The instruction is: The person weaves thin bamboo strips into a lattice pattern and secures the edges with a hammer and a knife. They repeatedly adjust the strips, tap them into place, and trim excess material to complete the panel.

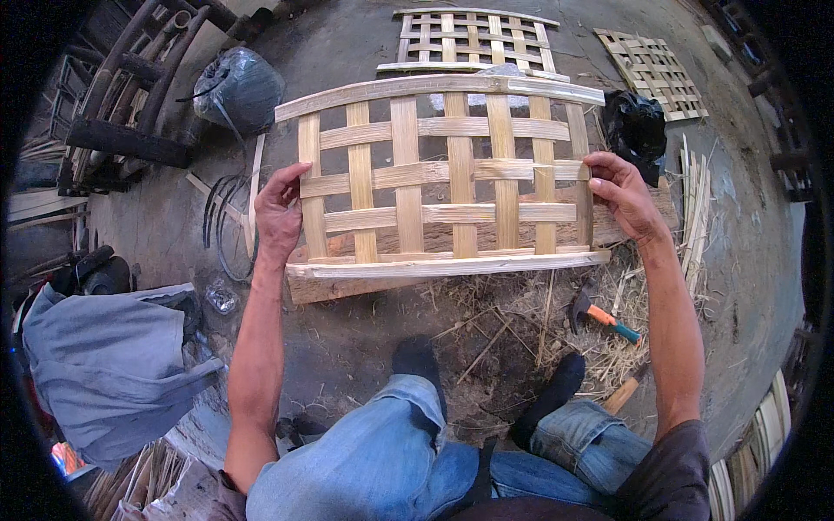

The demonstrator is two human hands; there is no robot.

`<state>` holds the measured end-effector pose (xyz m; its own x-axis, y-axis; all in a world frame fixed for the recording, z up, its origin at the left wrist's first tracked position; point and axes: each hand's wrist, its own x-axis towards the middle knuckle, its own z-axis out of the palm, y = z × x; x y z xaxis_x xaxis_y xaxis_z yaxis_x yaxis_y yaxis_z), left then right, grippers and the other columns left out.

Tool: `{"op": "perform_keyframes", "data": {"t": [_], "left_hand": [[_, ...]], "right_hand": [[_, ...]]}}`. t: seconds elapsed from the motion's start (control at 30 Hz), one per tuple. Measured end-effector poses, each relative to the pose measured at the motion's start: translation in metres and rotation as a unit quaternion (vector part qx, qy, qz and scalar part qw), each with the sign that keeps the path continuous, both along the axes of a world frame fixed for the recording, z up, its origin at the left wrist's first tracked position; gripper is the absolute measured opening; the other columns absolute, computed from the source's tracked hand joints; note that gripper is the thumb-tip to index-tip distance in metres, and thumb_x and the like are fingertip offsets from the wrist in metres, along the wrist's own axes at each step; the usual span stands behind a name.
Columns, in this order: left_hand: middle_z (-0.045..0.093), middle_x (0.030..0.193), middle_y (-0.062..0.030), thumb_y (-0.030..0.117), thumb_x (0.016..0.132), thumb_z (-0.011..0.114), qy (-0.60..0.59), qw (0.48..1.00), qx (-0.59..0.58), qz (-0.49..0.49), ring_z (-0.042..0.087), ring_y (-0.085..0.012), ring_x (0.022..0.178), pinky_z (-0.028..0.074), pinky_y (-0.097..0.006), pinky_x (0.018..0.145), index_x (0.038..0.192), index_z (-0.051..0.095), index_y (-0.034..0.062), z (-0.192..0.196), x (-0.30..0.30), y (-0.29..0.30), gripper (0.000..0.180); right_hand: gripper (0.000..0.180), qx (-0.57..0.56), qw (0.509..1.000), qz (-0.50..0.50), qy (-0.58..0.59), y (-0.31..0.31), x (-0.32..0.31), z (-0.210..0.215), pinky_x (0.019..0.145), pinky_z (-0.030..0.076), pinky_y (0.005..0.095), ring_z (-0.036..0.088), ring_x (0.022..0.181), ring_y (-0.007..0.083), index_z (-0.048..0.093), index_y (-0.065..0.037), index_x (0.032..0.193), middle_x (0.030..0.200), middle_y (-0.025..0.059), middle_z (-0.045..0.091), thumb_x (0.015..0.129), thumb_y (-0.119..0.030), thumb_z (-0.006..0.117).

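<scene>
A woven bamboo panel [460,174] of flat pale strips, with thicker strips along its top and bottom edges, is held up in front of me. My left hand [280,208] pinches its left edge strip between thumb and fingers. On the opposite side my right hand [624,193] grips the right edge strip, the thumb in front. Behind and below the panel lies a thick wooden plank [347,288], partly hidden by it.
A hammer [605,319] with an orange and green handle lies among bamboo shavings [608,365]. Two more woven panels [473,39] rest on the floor ahead. Plastic bags [239,87], a grey cloth [109,365] and loose bamboo strips [695,208] lie around.
</scene>
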<state>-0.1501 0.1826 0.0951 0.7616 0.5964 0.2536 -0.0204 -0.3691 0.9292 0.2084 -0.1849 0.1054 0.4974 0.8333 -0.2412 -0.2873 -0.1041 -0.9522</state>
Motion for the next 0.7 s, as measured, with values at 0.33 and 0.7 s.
{"op": "perform_keyframes", "data": {"t": [0.33, 0.7], "left_hand": [[0.067, 0.085, -0.0001, 0.038, 0.093, 0.067, 0.052, 0.996, -0.071, 0.016, 0.06, -0.0077, 0.081, 0.049, -0.022, 0.078, 0.109, 0.062, 0.0028, 0.017, 0.012, -0.017, 0.039], [0.063, 0.083, 0.0005, 0.038, 0.097, 0.062, 0.154, 0.97, -0.189, 0.004, 0.059, -0.0057, 0.071, 0.052, -0.023, 0.061, 0.102, 0.06, 0.0035, 0.005, 0.007, -0.023, 0.035]], "right_hand": [[0.023, 0.02, 0.997, -0.062, -0.029, -0.001, 0.009, -0.007, 0.063, 0.046, 0.0219, 0.058, 0.072, 0.0064, 0.064, -0.004, 0.106, 0.086, 0.0004, 0.065, 0.091, -0.021, 0.07], [0.015, -0.011, 0.995, -0.086, -0.041, 0.002, -0.002, -0.004, 0.053, 0.038, 0.0171, 0.048, 0.058, 0.0005, 0.065, -0.008, 0.094, 0.069, -0.0076, 0.056, 0.092, -0.022, 0.069]]}}
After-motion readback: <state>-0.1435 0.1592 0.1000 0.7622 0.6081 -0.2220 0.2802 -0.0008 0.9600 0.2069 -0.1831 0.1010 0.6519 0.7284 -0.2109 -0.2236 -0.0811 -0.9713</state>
